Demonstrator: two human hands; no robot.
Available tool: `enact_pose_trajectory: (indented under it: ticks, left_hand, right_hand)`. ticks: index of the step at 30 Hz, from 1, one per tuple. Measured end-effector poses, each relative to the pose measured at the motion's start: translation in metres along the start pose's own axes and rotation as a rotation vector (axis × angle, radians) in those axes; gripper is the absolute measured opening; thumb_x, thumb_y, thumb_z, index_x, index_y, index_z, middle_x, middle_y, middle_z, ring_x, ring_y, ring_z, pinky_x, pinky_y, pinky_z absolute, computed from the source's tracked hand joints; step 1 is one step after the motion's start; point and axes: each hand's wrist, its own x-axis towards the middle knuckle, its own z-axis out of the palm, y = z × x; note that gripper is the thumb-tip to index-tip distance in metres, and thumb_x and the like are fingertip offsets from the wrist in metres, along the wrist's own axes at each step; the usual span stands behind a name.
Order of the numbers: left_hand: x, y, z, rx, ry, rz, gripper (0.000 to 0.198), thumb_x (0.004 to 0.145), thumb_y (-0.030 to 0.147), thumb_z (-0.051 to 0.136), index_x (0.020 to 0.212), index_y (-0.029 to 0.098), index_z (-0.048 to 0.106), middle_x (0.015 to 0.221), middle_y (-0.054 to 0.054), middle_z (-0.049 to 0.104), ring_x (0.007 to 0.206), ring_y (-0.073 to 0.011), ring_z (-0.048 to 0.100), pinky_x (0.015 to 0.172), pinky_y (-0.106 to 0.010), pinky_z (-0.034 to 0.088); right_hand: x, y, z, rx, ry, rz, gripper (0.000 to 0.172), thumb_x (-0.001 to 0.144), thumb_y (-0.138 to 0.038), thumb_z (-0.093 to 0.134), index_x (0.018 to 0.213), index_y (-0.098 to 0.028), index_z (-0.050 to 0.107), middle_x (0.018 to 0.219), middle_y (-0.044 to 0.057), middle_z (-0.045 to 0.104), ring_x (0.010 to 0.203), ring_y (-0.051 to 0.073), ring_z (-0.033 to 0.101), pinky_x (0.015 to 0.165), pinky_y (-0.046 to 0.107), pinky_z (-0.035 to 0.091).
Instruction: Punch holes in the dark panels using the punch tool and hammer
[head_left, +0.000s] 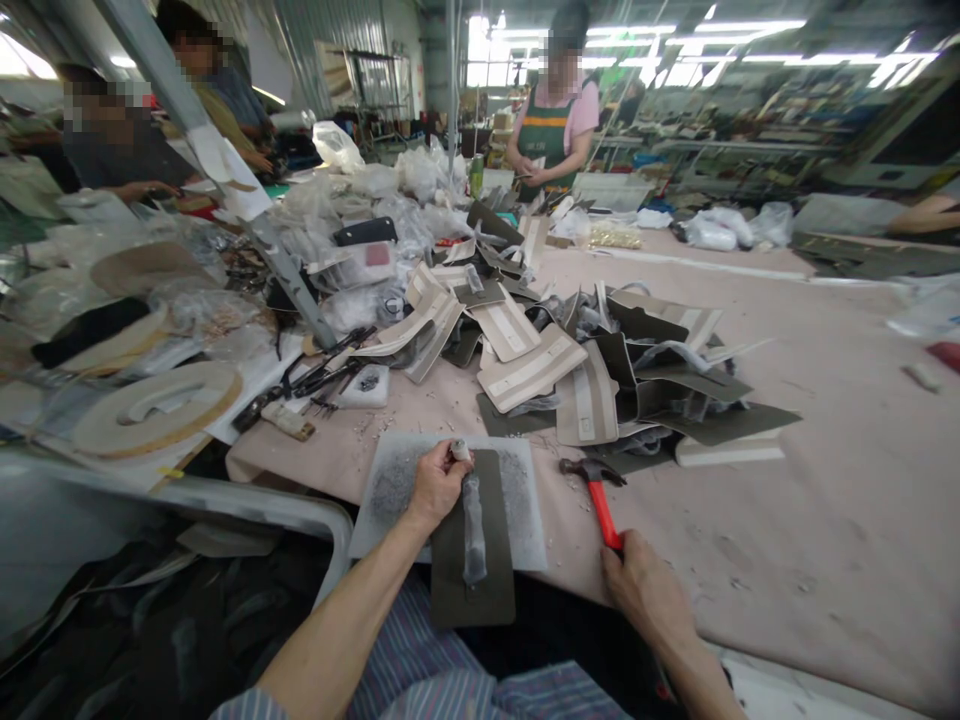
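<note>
One dark olive rectangular leather piece [491,590] sits right in front of us on a scuffed grey cutting mat [529,510], at the near edge of the pinkish table [825,450]. Our left hand [433,488] pinches a small pale cylindrical punch [460,451] at its top end. Our right hand [646,592] is wrapped tight round a red-handled hammer [600,498], whose head rests just beside the mat. Behind that is a heap of beige and olive cut leather pieces [585,375].
</note>
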Motion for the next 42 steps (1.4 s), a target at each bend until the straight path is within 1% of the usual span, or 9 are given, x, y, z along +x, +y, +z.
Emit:
enact_pose_trajectory:
  ticks: [4, 7, 12, 17, 23, 26, 30, 33, 42]
  left_hand:
    - [-0.003, 0.000, -0.002, 0.073, -0.038, 0.038, 0.014, 0.078, 0.019, 0.065, 0.091, 0.018, 0.069, 0.086, -0.003, 0.075, 0.081, -0.0187, 0.070, 0.077, -0.028, 0.053]
    - [-0.005, 0.000, -0.006, 0.128, -0.094, 0.070, 0.016, 0.080, 0.019, 0.063, 0.094, 0.020, 0.070, 0.090, -0.004, 0.076, 0.085, -0.0203, 0.069, 0.081, -0.030, 0.052]
    - [-0.004, 0.003, -0.007, 0.239, -0.147, 0.133, 0.017, 0.081, 0.017, 0.059, 0.093, 0.021, 0.071, 0.087, -0.002, 0.074, 0.082, -0.0193, 0.066, 0.078, -0.029, 0.050]
    - [-0.003, 0.001, -0.005, 0.295, -0.135, 0.118, 0.015, 0.080, 0.017, 0.059, 0.089, 0.018, 0.071, 0.076, -0.001, 0.069, 0.070, -0.0172, 0.061, 0.069, -0.027, 0.046]
    - [-0.004, 0.002, -0.007, 0.211, -0.167, 0.112, 0.015, 0.081, 0.016, 0.058, 0.090, 0.019, 0.070, 0.082, -0.002, 0.071, 0.079, -0.0185, 0.063, 0.075, -0.027, 0.047]
    - [-0.004, 0.004, -0.007, 0.197, -0.157, 0.090, 0.016, 0.081, 0.017, 0.058, 0.091, 0.019, 0.071, 0.082, -0.002, 0.071, 0.079, -0.0189, 0.063, 0.075, -0.027, 0.047]
    - [-0.005, 0.005, -0.006, 0.178, -0.160, 0.066, 0.020, 0.077, 0.016, 0.059, 0.092, 0.020, 0.072, 0.079, -0.001, 0.071, 0.075, -0.0186, 0.062, 0.073, -0.027, 0.047]
    - [-0.006, 0.006, -0.006, 0.165, -0.158, 0.086, 0.023, 0.077, 0.016, 0.059, 0.094, 0.021, 0.073, 0.078, 0.000, 0.070, 0.074, -0.0183, 0.061, 0.074, -0.027, 0.047]
    - [-0.005, 0.001, -0.007, 0.182, -0.141, 0.116, 0.019, 0.077, 0.014, 0.061, 0.092, 0.021, 0.071, 0.087, -0.002, 0.073, 0.082, -0.0195, 0.066, 0.078, -0.028, 0.048]
  right_hand:
    - [-0.010, -0.027, -0.015, 0.693, -0.241, 0.098, 0.016, 0.080, -0.037, 0.051, 0.071, -0.024, 0.045, 0.062, 0.000, 0.051, 0.050, 0.016, 0.049, 0.047, 0.029, 0.041]
    - [-0.027, -0.061, -0.032, 0.932, -0.295, 0.115, 0.024, 0.084, -0.047, 0.046, 0.080, -0.024, 0.046, 0.061, -0.004, 0.046, 0.041, 0.012, 0.038, 0.037, 0.024, 0.032]
    - [-0.040, -0.114, -0.048, 0.503, 0.070, -0.409, 0.036, 0.095, -0.053, 0.036, 0.078, -0.023, 0.047, 0.058, -0.001, 0.049, 0.050, 0.014, 0.046, 0.048, 0.026, 0.031]
    - [-0.028, -0.143, -0.073, 0.003, 0.010, -0.599, 0.022, 0.095, -0.035, 0.043, 0.078, -0.022, 0.048, 0.055, -0.001, 0.049, 0.044, 0.012, 0.038, 0.049, 0.029, 0.017]
    - [-0.038, -0.166, -0.135, 0.415, 0.541, -0.637, 0.027, 0.100, -0.043, 0.039, 0.083, -0.023, 0.044, 0.058, -0.004, 0.046, 0.045, 0.011, 0.040, 0.047, 0.025, 0.028]
    - [-0.039, -0.156, -0.112, 0.407, 0.601, -0.668, 0.027, 0.101, -0.040, 0.036, 0.083, -0.023, 0.045, 0.058, -0.003, 0.047, 0.046, 0.012, 0.043, 0.048, 0.025, 0.029]
    - [-0.028, -0.131, -0.067, -0.035, 0.140, -0.708, 0.028, 0.099, -0.036, 0.037, 0.077, -0.023, 0.046, 0.053, -0.001, 0.051, 0.041, 0.013, 0.042, 0.048, 0.029, 0.015]
    - [-0.021, -0.116, -0.061, -0.200, -0.038, -0.580, 0.024, 0.100, -0.037, 0.039, 0.087, -0.022, 0.052, 0.061, 0.002, 0.059, 0.050, 0.017, 0.053, 0.051, 0.030, 0.015]
    - [0.000, -0.034, -0.010, -0.156, -0.050, -0.216, 0.031, 0.103, -0.035, 0.030, 0.094, -0.019, 0.055, 0.078, 0.010, 0.067, 0.073, 0.025, 0.065, 0.063, 0.031, 0.039]
